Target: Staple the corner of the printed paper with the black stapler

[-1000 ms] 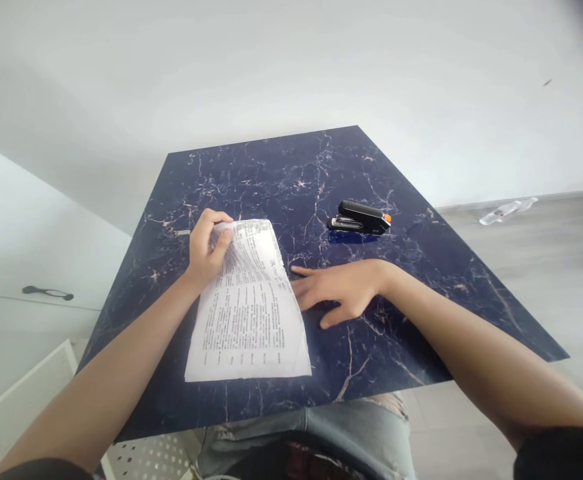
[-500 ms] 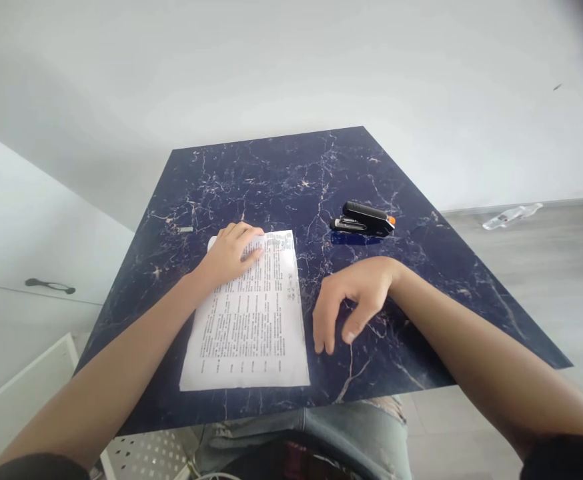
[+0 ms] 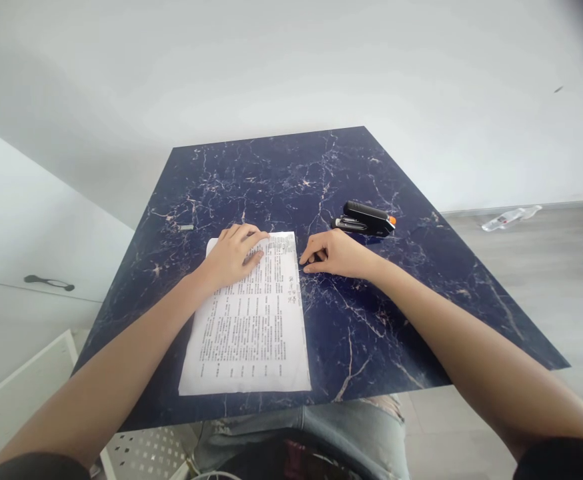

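Left hand (image 3: 234, 252) lies flat and open, pressing the top left of the papers (image 3: 251, 327), which lie flat near the front edge of the table (image 3: 281, 167). Right hand (image 3: 334, 257) is curled, fingertips at their top right edge; can't tell if it pinches. My read: sheets down and squared, stapler (image 3: 364, 219) beyond untouched, no staple visible; sheet count and print unreadable.

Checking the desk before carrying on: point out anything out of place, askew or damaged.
A clear plastic wrapper or bottle lies loose on the floor by the wall, right of the table. A small grey scrap sits alone on the tabletop left of the papers, whose near edge looks slightly wavy. The stapler looks intact.
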Tool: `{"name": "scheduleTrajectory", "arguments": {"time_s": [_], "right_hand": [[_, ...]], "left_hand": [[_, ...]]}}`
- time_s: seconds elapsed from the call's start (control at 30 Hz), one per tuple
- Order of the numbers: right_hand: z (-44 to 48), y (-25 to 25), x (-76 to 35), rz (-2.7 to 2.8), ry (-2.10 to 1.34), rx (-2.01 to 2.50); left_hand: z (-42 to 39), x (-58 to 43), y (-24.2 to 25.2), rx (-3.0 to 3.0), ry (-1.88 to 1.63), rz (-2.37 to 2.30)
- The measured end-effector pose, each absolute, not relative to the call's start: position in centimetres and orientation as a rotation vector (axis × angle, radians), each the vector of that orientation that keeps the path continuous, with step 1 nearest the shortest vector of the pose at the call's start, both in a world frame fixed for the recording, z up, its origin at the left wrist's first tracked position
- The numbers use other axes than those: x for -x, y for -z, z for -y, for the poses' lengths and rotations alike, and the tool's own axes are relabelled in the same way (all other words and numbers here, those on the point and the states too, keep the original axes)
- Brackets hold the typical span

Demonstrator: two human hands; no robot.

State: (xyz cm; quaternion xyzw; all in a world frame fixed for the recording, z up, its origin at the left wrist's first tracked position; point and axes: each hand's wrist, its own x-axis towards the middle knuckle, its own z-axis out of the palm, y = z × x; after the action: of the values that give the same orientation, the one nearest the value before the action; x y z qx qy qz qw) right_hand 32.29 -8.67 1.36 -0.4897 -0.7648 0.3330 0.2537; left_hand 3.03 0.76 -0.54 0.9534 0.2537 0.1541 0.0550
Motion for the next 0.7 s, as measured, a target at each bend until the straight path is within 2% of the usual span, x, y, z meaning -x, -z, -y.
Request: {"name": "scheduleTrajectory", "arguments": {"time_s": [0.5, 0.7], "right_hand": [[9.1, -0.9, -31.2, 2.219, -0.782, 1.214], [9.4, -1.8, -31.4, 2.231, -0.890, 1.255]], "left_hand": [[-0.8, -3.1, 0.8, -2.923, -0.483, -0.778], [-0.9, -3.0, 1.0, -2.911, -0.488, -0.774]]}}
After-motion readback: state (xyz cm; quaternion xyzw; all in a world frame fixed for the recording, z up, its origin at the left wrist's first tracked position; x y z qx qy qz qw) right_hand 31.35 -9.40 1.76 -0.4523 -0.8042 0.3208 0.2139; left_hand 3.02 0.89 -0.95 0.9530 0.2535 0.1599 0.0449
